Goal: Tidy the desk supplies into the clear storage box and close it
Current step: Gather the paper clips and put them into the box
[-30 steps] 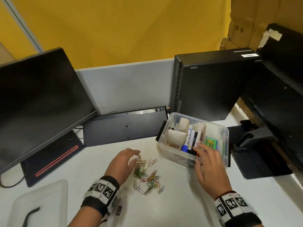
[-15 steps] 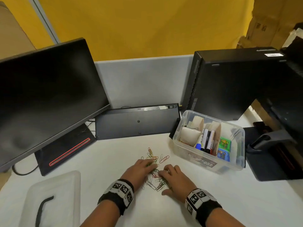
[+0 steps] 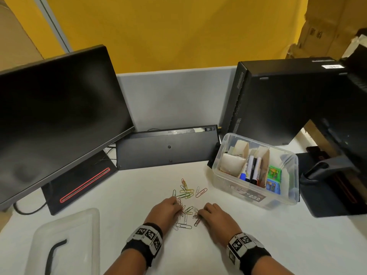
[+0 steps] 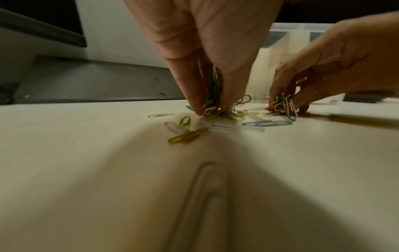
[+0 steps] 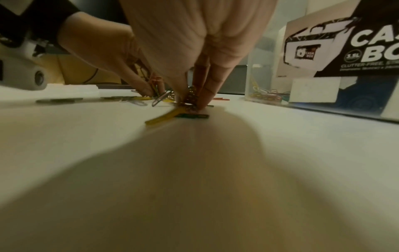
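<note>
Both hands have closed in since a second ago: left hand and right hand each pinch paper clips. Only the right wrist view shows clips inside the clear box at 2 o'clock; lid at 8.

Both forearms are bare. The left wrist wears a black band carrying a row of white tiles printed with black square-code markers. The right wrist wears a matching black band with the same white, black-patterned tiles. The right wrist view shows a white camera housing with a round lens on the left wrist.
</note>
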A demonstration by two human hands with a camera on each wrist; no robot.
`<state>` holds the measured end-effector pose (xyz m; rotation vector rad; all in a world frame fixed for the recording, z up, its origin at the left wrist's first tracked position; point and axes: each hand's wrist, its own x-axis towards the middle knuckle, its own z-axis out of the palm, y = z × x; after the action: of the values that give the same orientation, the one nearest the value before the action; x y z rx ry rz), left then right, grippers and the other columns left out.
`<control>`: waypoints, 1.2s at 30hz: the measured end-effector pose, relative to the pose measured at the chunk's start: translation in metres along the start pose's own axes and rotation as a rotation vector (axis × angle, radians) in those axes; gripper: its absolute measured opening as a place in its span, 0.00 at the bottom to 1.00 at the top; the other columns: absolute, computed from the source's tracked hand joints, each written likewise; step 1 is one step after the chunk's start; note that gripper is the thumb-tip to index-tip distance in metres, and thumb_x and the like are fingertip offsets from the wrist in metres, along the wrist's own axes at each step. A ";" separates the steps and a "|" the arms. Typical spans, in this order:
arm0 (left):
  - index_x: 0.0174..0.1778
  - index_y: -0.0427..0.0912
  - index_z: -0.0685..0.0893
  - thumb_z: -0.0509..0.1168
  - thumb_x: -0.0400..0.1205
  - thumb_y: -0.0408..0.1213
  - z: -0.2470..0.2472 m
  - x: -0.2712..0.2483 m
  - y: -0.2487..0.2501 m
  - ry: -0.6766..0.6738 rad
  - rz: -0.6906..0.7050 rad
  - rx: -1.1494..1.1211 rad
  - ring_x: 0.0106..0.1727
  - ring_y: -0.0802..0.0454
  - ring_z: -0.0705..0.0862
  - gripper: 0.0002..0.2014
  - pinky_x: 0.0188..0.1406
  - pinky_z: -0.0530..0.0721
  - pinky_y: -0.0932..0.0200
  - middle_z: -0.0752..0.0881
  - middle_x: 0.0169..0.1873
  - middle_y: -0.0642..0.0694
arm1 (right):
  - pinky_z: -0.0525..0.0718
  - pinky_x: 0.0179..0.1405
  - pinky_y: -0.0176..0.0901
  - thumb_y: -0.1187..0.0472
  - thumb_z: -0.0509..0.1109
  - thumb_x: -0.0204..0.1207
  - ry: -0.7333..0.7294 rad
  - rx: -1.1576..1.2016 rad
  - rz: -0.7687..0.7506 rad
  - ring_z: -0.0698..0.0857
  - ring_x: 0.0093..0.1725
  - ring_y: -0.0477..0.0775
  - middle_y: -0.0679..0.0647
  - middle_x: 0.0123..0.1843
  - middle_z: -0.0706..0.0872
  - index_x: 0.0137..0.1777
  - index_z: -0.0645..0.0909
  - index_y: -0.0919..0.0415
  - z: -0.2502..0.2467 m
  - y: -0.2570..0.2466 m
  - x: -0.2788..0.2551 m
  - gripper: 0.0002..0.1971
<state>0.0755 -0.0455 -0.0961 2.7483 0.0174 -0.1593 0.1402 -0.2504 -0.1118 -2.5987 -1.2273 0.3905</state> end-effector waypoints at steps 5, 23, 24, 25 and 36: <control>0.58 0.52 0.87 0.62 0.83 0.44 -0.005 -0.007 -0.004 0.109 -0.157 -0.224 0.47 0.55 0.83 0.12 0.49 0.80 0.64 0.83 0.46 0.53 | 0.76 0.60 0.35 0.56 0.59 0.85 0.092 0.301 0.133 0.80 0.60 0.48 0.47 0.60 0.82 0.66 0.80 0.52 -0.020 -0.001 -0.001 0.14; 0.47 0.46 0.91 0.72 0.76 0.30 -0.030 -0.026 -0.005 0.327 -0.202 -0.461 0.48 0.70 0.81 0.08 0.44 0.76 0.81 0.84 0.38 0.59 | 0.75 0.55 0.39 0.64 0.66 0.80 0.125 0.011 0.400 0.83 0.57 0.56 0.54 0.57 0.83 0.60 0.83 0.57 -0.169 0.026 0.037 0.11; 0.48 0.47 0.90 0.72 0.76 0.30 -0.031 -0.027 -0.004 0.326 -0.201 -0.462 0.49 0.70 0.81 0.09 0.45 0.76 0.81 0.84 0.38 0.59 | 0.78 0.57 0.42 0.64 0.66 0.80 0.030 -0.040 0.423 0.84 0.56 0.57 0.55 0.57 0.84 0.59 0.83 0.57 -0.169 0.027 0.047 0.10; 0.48 0.48 0.90 0.72 0.76 0.31 -0.032 -0.027 -0.003 0.321 -0.203 -0.466 0.50 0.70 0.81 0.09 0.45 0.77 0.80 0.85 0.39 0.59 | 0.81 0.60 0.45 0.62 0.66 0.80 -0.050 -0.067 0.437 0.84 0.55 0.57 0.56 0.57 0.85 0.59 0.83 0.59 -0.170 0.027 0.059 0.10; 0.46 0.67 0.85 0.72 0.76 0.31 -0.032 -0.031 0.020 0.298 -0.182 -0.540 0.48 0.66 0.83 0.19 0.45 0.84 0.70 0.85 0.39 0.61 | 0.77 0.62 0.41 0.58 0.60 0.83 0.162 0.145 0.344 0.81 0.58 0.48 0.46 0.58 0.83 0.61 0.82 0.52 -0.180 0.046 0.016 0.12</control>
<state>0.0493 -0.0510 -0.0555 2.2029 0.3400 0.1842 0.2442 -0.2845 0.0392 -2.6516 -0.6735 0.3092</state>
